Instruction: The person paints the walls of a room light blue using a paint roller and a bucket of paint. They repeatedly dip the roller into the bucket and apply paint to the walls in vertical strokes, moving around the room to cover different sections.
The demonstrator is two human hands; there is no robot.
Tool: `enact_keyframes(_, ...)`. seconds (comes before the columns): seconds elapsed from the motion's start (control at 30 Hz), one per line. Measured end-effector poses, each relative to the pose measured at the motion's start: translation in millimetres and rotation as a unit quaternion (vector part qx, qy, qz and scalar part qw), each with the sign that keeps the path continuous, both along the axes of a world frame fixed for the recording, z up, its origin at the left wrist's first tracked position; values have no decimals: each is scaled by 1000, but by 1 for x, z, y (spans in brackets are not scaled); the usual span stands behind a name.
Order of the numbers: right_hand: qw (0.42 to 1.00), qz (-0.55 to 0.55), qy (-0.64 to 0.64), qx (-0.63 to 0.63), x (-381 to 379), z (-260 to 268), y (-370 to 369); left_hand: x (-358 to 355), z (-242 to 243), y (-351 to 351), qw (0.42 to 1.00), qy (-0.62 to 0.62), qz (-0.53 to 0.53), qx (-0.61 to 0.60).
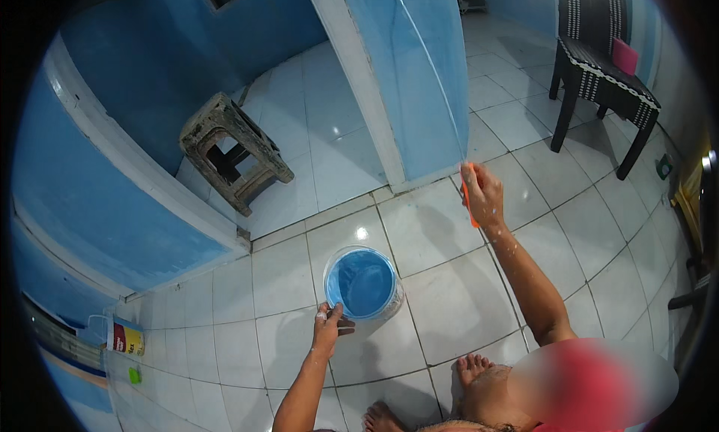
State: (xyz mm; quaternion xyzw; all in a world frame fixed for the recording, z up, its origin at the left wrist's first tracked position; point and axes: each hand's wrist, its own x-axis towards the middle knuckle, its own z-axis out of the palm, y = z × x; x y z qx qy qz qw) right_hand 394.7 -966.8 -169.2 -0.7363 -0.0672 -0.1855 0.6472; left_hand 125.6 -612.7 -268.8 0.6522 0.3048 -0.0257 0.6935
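A round bucket of blue paint (pixel 366 283) is before me above the white tiles. My left hand (pixel 330 325) grips its near left rim, thumb at the edge and fingers below. Farther right, my right hand (pixel 484 195) is closed around an orange handle (pixel 469 199). What the handle's far end carries is too unclear to tell. That hand is held near the lower corner of a light blue wall (pixel 427 95), where a thin white cable (pixel 429 58) runs down. Paint specks dot the right hand and forearm.
A worn, paint-stained stool (pixel 239 151) stands beyond the doorway. At the upper right is a black chair (pixel 606 67) with a pink object (pixel 624 57) on its seat. A labelled paint pail (pixel 127 337) and a small green item (pixel 135 375) lie left. My bare feet are below.
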Motion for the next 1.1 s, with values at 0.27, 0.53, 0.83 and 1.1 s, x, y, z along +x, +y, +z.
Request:
enact_keyframes(0.27, 994, -18, 108, 8, -56, -125, -23, 0, -3, 3, 1000, 6, -14, 5)
enact_keyframes(0.53, 979, -48, 198, -15, -108, -201, -44, 0, 2, 0, 1000, 8, -10, 12)
enact_keyframes(0.83, 955, -57, 284, -70, -163, -230, -60, 0, 5, -2, 1000, 18, -6, 21)
enact_keyframes(1.1, 934, -51, 335, -117, -216, -222, -73, 0, 5, 0, 999, 25, -8, 18)
